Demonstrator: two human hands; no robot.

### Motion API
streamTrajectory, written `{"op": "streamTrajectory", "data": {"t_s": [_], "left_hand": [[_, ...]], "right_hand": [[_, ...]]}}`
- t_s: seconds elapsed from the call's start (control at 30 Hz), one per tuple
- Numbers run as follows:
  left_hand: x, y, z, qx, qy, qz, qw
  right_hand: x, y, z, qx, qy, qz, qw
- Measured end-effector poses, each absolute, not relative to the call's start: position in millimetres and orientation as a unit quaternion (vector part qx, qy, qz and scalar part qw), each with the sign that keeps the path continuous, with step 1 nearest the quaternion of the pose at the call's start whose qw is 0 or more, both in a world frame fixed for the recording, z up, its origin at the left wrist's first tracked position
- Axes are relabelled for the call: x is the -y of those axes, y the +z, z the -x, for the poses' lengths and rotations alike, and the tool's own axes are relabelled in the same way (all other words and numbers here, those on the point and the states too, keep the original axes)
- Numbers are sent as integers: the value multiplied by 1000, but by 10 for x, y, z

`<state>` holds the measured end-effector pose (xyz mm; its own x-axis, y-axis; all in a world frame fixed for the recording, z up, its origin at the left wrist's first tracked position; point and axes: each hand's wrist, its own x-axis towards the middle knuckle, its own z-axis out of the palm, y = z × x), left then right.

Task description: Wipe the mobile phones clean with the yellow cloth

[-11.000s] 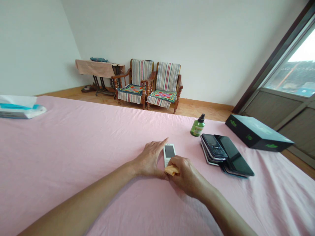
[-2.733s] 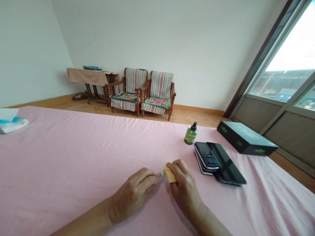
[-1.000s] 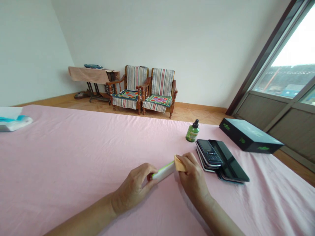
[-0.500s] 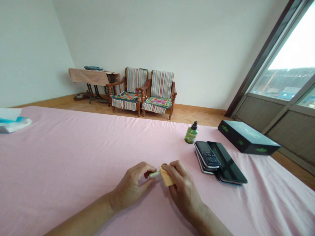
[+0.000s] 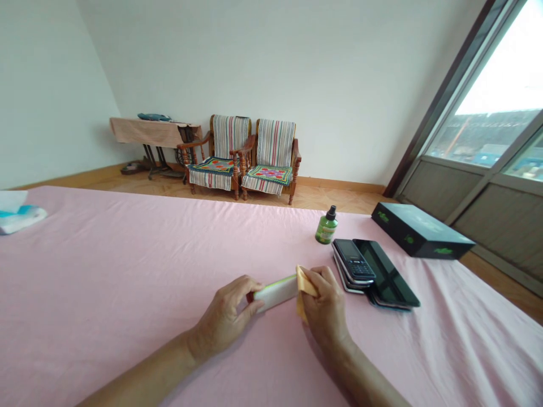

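Between my hands, above the pink cloth, is a flat white device with a green edge (image 5: pixel 276 294), perhaps a phone; its far face is hidden. My left hand (image 5: pixel 231 302) pinches its left end between thumb and fingers. At the right end, my right hand (image 5: pixel 324 299) grips a yellow cloth (image 5: pixel 304 282) folded over the device's edge. To the right of my right hand lie a stack of phones topped by a keypad phone (image 5: pixel 354 261) and a black tablet (image 5: pixel 388 274) on other flat devices. A green spray bottle (image 5: pixel 326 227) stands upright behind the phones.
The pink sheet (image 5: pixel 148 254) covers the surface and is wrinkled at the right. A black box (image 5: pixel 419 229) sits at the back right. A white and blue packet (image 5: pixel 21 217) lies far left. Beyond the edge are two wooden chairs (image 5: pixel 271 148) and a cloth-covered sewing table (image 5: pixel 144 133).
My right hand and the yellow cloth have slid right along the device, uncovering more of its white face. The left hand keeps its hold. The view has shifted slightly.
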<state>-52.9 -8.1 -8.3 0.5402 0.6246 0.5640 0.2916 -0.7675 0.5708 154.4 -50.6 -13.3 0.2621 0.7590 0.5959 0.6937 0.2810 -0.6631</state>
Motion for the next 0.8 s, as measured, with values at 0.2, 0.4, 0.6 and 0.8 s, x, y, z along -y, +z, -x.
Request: {"op": "streamTrajectory", "data": {"t_s": [0.2, 0.4, 0.6, 0.8], "left_hand": [[100, -86, 531, -265, 410, -849, 203], [96, -140, 553, -265, 417, -846, 200], [113, -96, 545, -270, 415, -846, 199], [114, -69, 530, -270, 416, -844, 203]], "right_hand": [[464, -135, -1579, 548, 70, 666, 501], [452, -187, -1671, 599, 66, 666, 440], [468, -97, -1723, 615, 46, 659, 430], [420, -74, -1723, 585, 105, 639, 488]]}}
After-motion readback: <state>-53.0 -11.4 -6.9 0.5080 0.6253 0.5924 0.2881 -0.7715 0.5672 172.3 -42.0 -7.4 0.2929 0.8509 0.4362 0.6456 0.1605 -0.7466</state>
